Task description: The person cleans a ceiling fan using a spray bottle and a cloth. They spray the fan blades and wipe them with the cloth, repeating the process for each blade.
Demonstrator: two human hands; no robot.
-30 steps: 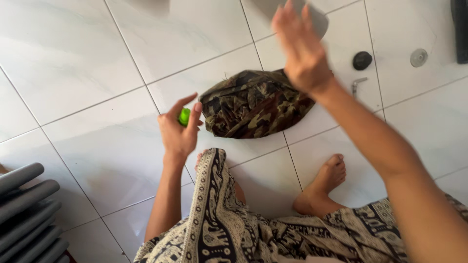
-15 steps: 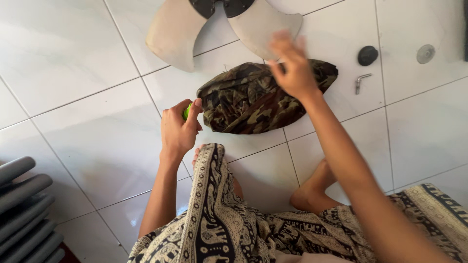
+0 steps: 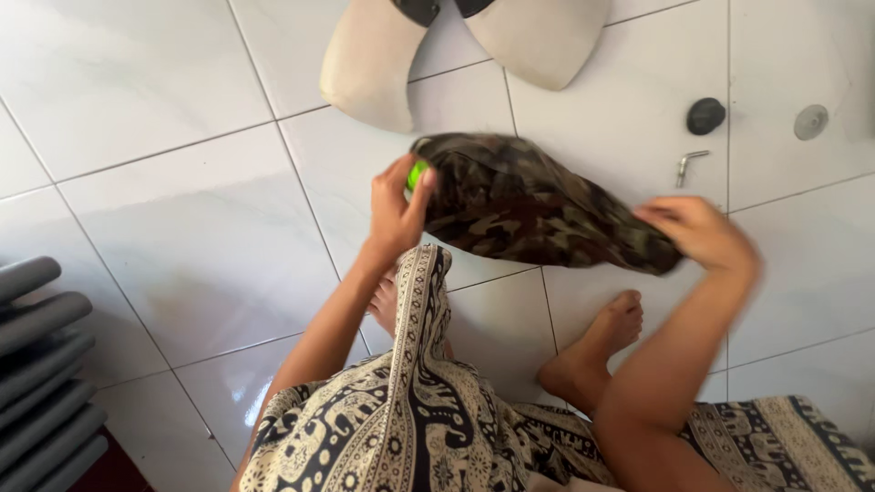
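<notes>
My left hand is closed around a small bright green object, held just left of a camouflage cloth. My right hand grips the right end of that cloth, which is stretched and lifted a little off the white tiled floor. I am seated on the floor in a patterned black-and-cream wrap, with my bare feet below the cloth.
Two beige fan blades lie on the tiles above the cloth. A black round cap, a small metal bent piece and a clear disc sit at the upper right. Grey tubes lie at the lower left.
My right hand came down from the air onto the cloth, took hold of it and pulled its end to the right. My left hand moved up and right with the green object.
</notes>
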